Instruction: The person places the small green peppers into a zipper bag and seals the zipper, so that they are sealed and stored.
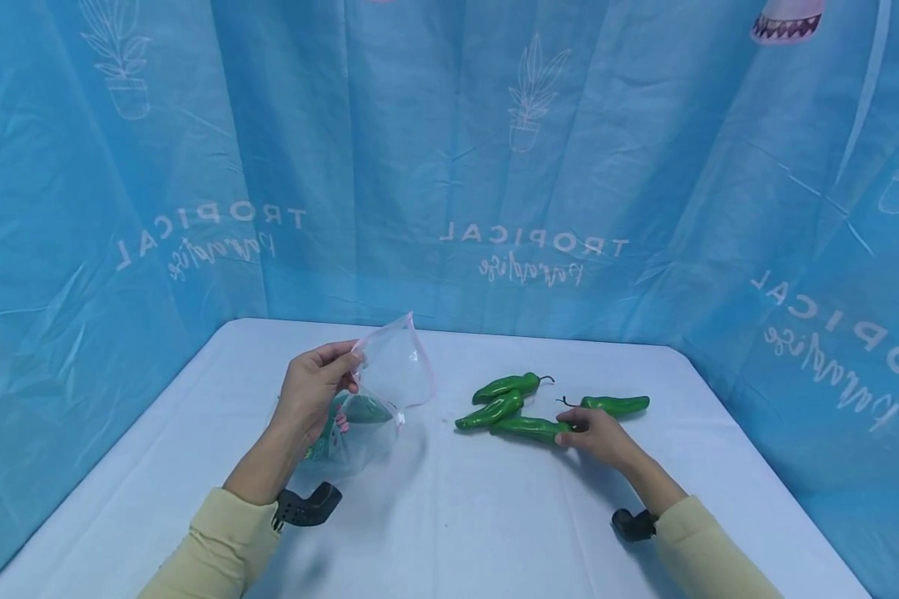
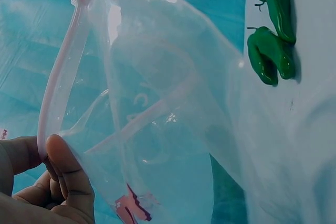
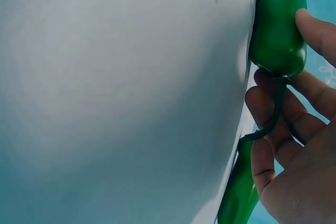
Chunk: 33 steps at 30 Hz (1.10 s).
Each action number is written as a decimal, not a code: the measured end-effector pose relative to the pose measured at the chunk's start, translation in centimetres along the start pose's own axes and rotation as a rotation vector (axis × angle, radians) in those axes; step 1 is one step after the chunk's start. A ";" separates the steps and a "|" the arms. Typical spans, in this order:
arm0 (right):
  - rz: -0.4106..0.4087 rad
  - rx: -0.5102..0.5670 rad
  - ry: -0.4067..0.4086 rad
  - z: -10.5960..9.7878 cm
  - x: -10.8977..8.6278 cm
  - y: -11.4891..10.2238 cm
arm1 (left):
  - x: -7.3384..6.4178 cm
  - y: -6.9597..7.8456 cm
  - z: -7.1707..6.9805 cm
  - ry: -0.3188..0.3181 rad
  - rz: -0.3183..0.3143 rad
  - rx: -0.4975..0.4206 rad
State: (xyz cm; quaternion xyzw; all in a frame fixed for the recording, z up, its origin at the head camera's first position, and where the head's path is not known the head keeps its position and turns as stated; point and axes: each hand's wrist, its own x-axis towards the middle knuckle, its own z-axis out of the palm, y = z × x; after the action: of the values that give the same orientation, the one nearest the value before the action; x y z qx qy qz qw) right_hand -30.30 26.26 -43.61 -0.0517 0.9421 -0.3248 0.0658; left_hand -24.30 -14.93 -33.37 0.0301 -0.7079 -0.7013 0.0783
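My left hand [image 1: 316, 384] pinches the pink-edged rim of a clear zip bag [image 1: 397, 366] between thumb and fingers. The bag's mouth gapes to the right, and a green pepper [image 1: 365, 408] shows through its lower part. On the right, my right hand [image 1: 598, 436] grips the stem end of a long green pepper [image 1: 528, 428] on the table. In the right wrist view the thumb lies on that pepper [image 3: 281, 24], with its curved stem hanging by the fingers. Two more green peppers [image 1: 505, 388] [image 1: 492, 411] lie just behind it, close together.
Another green pepper [image 1: 618, 406] lies behind my right hand. All of this is on a white-covered table [image 1: 449, 532]. A blue printed curtain [image 1: 419, 166] encloses the back and sides.
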 end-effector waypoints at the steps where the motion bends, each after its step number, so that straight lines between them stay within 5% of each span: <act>1: 0.000 0.003 -0.001 0.0 -0.1 0.0 | 0.0 0.0 0.0 0.000 -0.001 -0.002; 33: -0.069 0.083 -0.007 -0.4 -1.1 -0.2 | 0.1 0.0 0.1 0.005 0.015 -0.002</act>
State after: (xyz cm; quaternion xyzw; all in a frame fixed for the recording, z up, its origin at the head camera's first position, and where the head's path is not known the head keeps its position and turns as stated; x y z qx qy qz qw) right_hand -29.26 26.46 -43.07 -0.0826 0.9252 -0.3656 0.0600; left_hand -24.39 -14.84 -33.40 0.0263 -0.7071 -0.7014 0.0854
